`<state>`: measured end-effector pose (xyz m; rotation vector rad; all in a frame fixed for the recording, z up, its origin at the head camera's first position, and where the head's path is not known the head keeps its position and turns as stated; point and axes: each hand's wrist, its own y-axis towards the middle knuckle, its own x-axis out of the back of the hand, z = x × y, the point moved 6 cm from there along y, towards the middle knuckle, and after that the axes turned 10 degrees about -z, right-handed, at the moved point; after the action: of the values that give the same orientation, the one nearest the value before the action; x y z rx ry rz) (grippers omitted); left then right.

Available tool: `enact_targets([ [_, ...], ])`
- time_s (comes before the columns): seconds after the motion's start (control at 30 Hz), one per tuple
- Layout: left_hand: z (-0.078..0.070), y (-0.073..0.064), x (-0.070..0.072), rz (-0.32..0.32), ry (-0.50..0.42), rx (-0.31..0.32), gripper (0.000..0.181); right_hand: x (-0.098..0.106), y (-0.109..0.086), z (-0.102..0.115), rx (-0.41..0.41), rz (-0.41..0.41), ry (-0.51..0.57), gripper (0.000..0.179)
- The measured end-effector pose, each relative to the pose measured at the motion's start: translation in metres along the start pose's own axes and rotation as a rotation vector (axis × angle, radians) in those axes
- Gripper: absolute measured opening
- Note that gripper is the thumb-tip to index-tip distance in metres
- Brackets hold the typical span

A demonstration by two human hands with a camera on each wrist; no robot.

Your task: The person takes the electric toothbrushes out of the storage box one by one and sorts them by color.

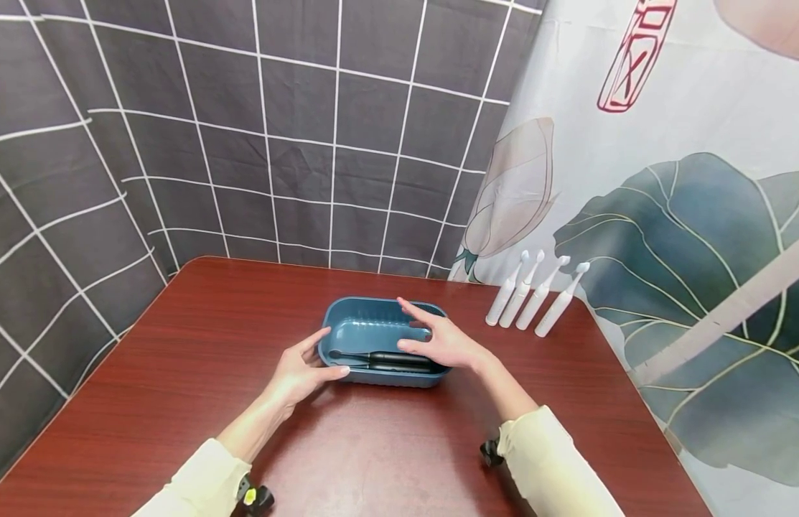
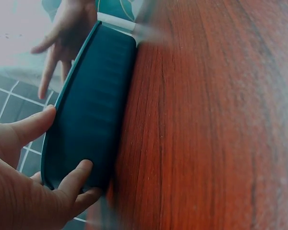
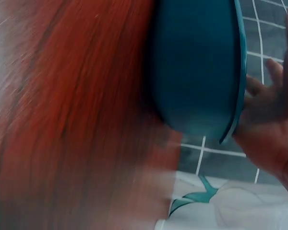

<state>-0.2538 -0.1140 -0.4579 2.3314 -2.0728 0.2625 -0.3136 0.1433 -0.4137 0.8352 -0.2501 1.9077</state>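
Note:
A blue plastic bin [image 1: 386,378] stands on the table, with black electric toothbrushes [image 1: 402,361] lying along its front side. My left hand [image 1: 297,372] grips the bin's left end, thumb at the front rim. In the left wrist view its thumb touches the rim and a fingertip lies on the bin's wall [image 2: 93,103]. Over the bin's right end, my right hand [image 1: 443,343] has its fingers spread and holds nothing. The right wrist view shows that hand [image 3: 269,122] beside the bin's rim; whether it touches the bin I cannot tell.
Several white electric toothbrushes [image 1: 533,301] stand in a row at the table's back right. The reddish-brown table [image 1: 244,323] ends near a grey checked cloth [image 1: 296,172] at the back and a leaf-patterned curtain [image 1: 580,136] at the right.

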Motion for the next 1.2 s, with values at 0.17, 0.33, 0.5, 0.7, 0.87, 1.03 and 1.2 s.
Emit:
enact_targets([
  [0.17, 0.002, 0.001, 0.001, -0.007, 0.028, 0.008, 0.088, -0.016, 0.008, 0.001, -0.025, 0.089, -0.198, 0.082],
  [0.33, 0.003, 0.001, 0.000, -0.007, 0.039, 0.008, 0.089, -0.030, 0.011, -0.002, -0.052, 0.146, -0.401, 0.079],
  [0.5, 0.003, 0.002, 0.000, -0.009, 0.024, 0.005, 0.088, -0.039, 0.016, -0.003, -0.049, 0.161, -0.546, 0.070],
  [0.7, 0.001, 0.000, 0.000, -0.005, 0.010, -0.004, 0.087, -0.044, 0.019, -0.002, -0.048, 0.179, -0.568, 0.061],
  [0.87, 0.000, 0.000, -0.001, -0.006, -0.036, 0.002, 0.087, -0.047, 0.021, 0.002, 0.019, 0.181, -0.592, 0.052],
  [1.03, 0.000, -0.001, -0.001, -0.010, -0.033, 0.013, 0.087, -0.052, 0.023, 0.002, 0.062, 0.189, -0.680, 0.047],
  [1.2, -0.001, -0.001, 0.000, -0.012, -0.012, 0.013, 0.087, -0.055, 0.025, -0.001, 0.059, 0.189, -0.686, 0.044],
])
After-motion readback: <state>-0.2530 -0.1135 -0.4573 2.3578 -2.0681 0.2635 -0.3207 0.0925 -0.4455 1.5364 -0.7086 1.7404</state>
